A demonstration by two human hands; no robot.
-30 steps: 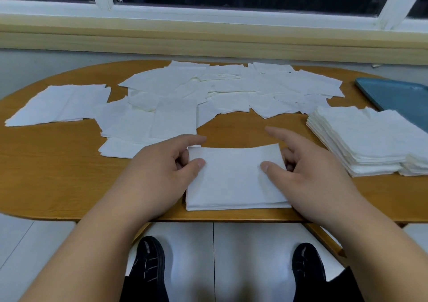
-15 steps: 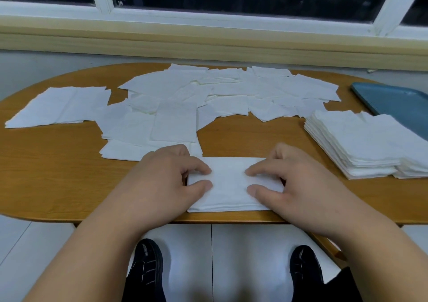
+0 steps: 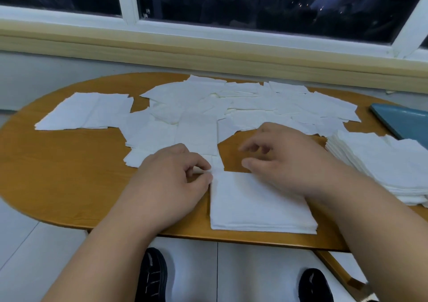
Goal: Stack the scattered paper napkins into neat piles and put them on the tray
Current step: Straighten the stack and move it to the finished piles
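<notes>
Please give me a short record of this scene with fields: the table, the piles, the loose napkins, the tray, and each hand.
table: oval, wooden
small pile: near edge, squared
tray: blue, far right, visible part bare
tall pile: right side, near the tray
loose napkins: spread across the far half
left hand: pinches the small pile's far left corner
right hand: over the small pile, relaxed, blurred

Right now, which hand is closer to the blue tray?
The right hand. It hovers over the far edge of the small pile, with the tall stack between it and the tray. The left hand is farther away, pinching that pile's left corner.
</notes>
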